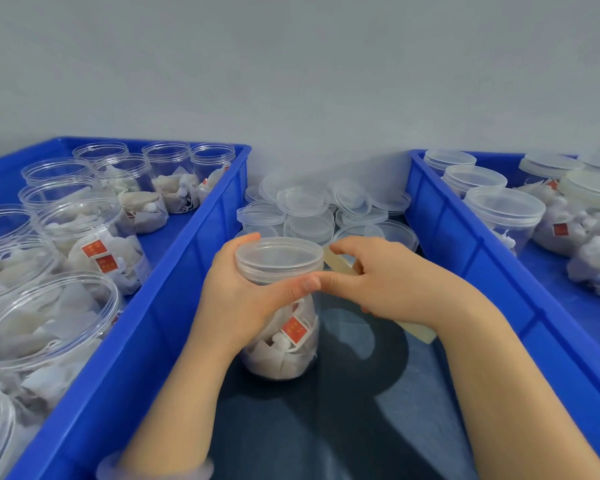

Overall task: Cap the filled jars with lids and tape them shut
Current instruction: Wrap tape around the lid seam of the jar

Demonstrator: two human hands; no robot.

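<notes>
Left blue bin (174,289): holds open jars (90,237) filled with white sachets, mouths up, no lids.

Right blue bin (482,258): holds capped jars (503,213), also filled, some upright and some lying over.

Dark table (343,410): the strip of surface between the two bins.

Loose lids (302,202): a clear heap at the far end of the table, against the wall.

Jar in work (281,348): stands upright on the table between the bins, long axis vertical, with its lid (279,254) seated on top and facing up. A red tag (293,329) shows through its wall.

Left hand (236,299): wrapped round the jar's upper body, thumb across the front just under the lid.

Right hand (395,282): beside the jar, thumb tip meeting the left thumb, fingers curled over the tape strip.

Tape strip (416,329): pale beige, running diagonally from the lid's right edge down to the right, under the hand.
</notes>
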